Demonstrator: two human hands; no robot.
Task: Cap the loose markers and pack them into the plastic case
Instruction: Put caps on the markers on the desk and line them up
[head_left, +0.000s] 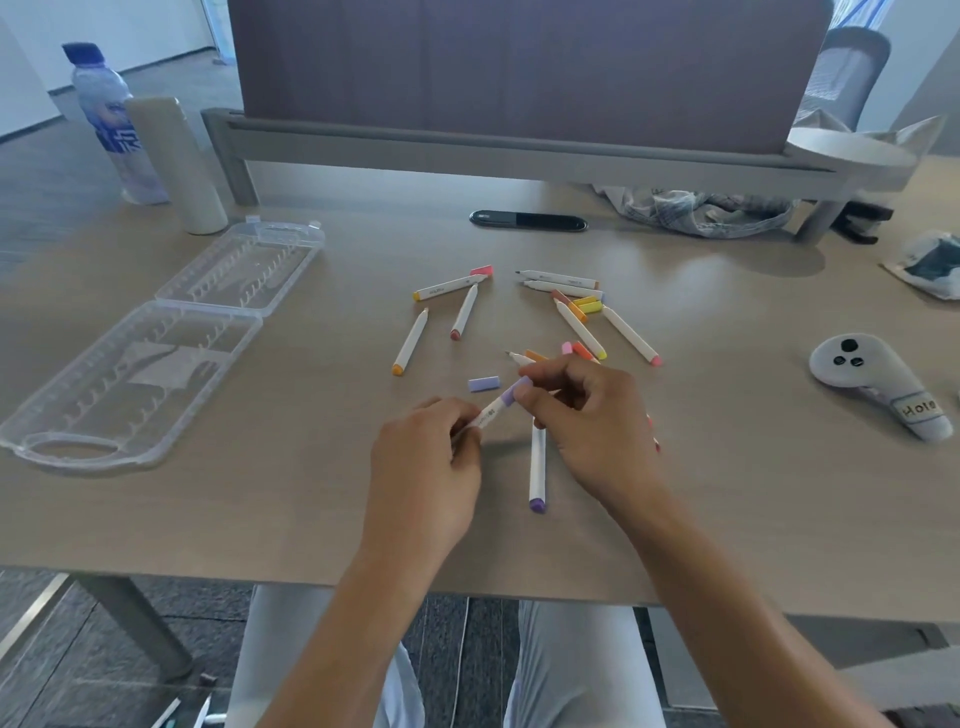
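Note:
My left hand (431, 457) grips the barrel of a white marker (491, 413) over the table. My right hand (582, 415) pinches the lilac cap (517, 391) on that marker's upper end. A second lilac cap (483, 384) lies loose just beyond. Another white marker with a purple end (537, 475) lies under my right hand. Several white markers (579, 325) and loose caps are scattered in the middle of the table, among them a pink cap (482, 270). The clear plastic case (150, 345) lies open and holds no markers at the left.
A water bottle (106, 119) and a pale cylinder (174, 161) stand at the back left. A grey controller (872, 384) lies at the right. A black oval cable port (527, 220), a plastic bag (701, 208) and a desk divider (519, 73) are at the back.

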